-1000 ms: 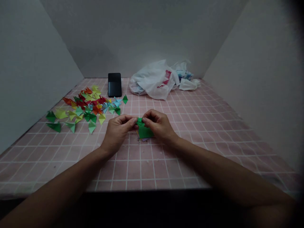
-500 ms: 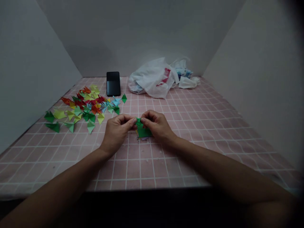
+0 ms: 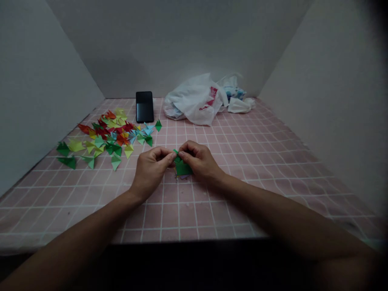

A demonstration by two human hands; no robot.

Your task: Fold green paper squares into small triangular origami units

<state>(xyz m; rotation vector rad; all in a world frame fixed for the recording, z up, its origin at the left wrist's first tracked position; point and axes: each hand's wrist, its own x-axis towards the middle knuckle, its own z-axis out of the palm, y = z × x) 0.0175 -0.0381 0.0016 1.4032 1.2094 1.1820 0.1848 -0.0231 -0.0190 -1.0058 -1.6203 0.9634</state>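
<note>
Between my two hands is a small piece of green folded paper (image 3: 176, 154), pinched at both sides. My left hand (image 3: 151, 167) grips its left edge between thumb and forefinger. On the other side, my right hand (image 3: 198, 159) pinches the right edge the same way, its fingers partly covering the paper. Just below lies a stack of square paper sheets (image 3: 183, 169) with a green one on top; yellow and purple edges peek out from under it. To the left spreads a heap of folded paper pieces (image 3: 113, 131) in red, orange, yellow, green and light blue.
A black phone (image 3: 144, 107) lies at the back, beyond the heap. To its right sits a crumpled white plastic bag (image 3: 195, 99) with red print, beside a blue-and-white packet (image 3: 235, 93). Pale walls enclose the pink checked tablecloth (image 3: 257, 161) on three sides.
My fingers have shifted slightly on the small green paper, and its visible shape has narrowed and tilted. The heap, phone and bag are unchanged.
</note>
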